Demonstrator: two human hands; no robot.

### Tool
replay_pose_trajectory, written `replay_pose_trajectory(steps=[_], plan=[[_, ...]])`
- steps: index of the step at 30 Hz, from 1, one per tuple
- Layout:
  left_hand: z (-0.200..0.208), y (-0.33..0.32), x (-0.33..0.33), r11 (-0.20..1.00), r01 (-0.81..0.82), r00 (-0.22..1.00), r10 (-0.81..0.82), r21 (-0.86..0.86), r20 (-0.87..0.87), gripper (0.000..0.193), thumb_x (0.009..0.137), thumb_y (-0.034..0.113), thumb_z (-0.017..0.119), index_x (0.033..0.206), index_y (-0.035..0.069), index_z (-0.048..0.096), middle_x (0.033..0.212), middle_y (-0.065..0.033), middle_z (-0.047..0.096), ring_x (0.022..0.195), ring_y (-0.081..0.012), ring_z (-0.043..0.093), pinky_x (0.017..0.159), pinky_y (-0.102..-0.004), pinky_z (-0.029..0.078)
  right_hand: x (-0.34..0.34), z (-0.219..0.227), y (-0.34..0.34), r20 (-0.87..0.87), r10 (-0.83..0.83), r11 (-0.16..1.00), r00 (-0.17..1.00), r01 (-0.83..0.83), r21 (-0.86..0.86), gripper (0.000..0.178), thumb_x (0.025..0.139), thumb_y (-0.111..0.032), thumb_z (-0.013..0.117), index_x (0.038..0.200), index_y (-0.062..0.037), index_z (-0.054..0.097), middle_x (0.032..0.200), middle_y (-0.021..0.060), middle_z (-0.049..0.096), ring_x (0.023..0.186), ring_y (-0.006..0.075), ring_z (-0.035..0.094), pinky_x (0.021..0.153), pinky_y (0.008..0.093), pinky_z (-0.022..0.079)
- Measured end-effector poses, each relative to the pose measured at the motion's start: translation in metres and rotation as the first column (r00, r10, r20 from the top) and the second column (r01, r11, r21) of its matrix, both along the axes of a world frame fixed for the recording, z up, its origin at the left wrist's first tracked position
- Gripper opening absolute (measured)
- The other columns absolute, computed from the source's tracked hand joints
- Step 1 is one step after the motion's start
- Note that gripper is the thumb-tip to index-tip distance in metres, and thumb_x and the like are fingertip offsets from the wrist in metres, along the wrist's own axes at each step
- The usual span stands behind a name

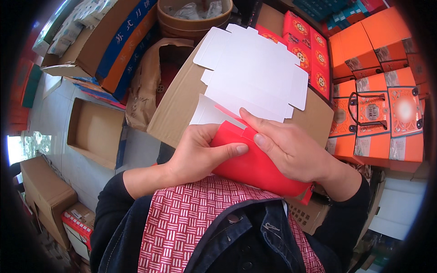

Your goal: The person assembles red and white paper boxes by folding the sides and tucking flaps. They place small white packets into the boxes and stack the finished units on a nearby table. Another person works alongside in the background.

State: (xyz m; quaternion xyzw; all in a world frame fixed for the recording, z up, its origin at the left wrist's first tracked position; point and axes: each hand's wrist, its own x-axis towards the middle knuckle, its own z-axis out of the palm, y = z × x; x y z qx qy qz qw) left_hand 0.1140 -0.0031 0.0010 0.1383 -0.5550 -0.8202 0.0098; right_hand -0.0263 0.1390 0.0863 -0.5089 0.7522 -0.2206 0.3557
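A red carton [261, 168], white on its inner side, is held in front of my body, partly folded, with narrow flaps and a tab raised along its far edge. My left hand [198, 150] grips its left part, thumb lying on the red panel and the other fingers hidden behind. At the far edge my right hand [291, 145] pinches the flap and tab between thumb and fingers. Flat die-cut carton blanks [255, 63], white side up, lie just beyond on a brown cardboard surface [175, 109].
Red printed boxes [302, 54] fill a tray at the back right. Orange gift boxes [368, 123], one with a dark handle, stack at the right. A round tub [193, 19] stands at the back. An open shallow carton [96, 129] and a brown box [50, 195] lie left.
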Motion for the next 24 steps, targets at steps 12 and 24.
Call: replay_pose_trajectory(steps=[12, 24], plan=[[-0.007, -0.006, 0.004, 0.994, -0.109, 0.994, 0.109, 0.004, -0.017, 0.025, 0.091, 0.019, 0.064, 0.102, -0.003, 0.067, 0.089, -0.0114, 0.07, 0.077, -0.012, 0.065, 0.068, -0.0231, 0.054, 0.004, -0.003, 0.004, -0.036, 0.027, 0.998, 0.999, -0.029, -0.054, 0.045, 0.097, -0.016, 0.04, 0.136, 0.0052, 0.04, 0.133, 0.0249, 0.049, 0.122, 0.0362, 0.049, 0.102, 0.0383, 0.04], [0.001, -0.01, -0.002, 0.987, -0.155, 0.987, 0.152, -0.044, -0.056, 0.023, 0.093, 0.019, 0.062, 0.098, -0.003, 0.068, 0.085, -0.0066, 0.069, 0.074, -0.0071, 0.062, 0.065, -0.0195, 0.05, -0.001, 0.007, 0.008, 0.065, 0.096, 0.993, 0.993, -0.091, -0.069, 0.048, 0.096, -0.012, 0.042, 0.141, 0.0011, 0.036, 0.142, 0.0222, 0.041, 0.132, 0.0331, 0.041, 0.107, 0.0351, 0.034]])
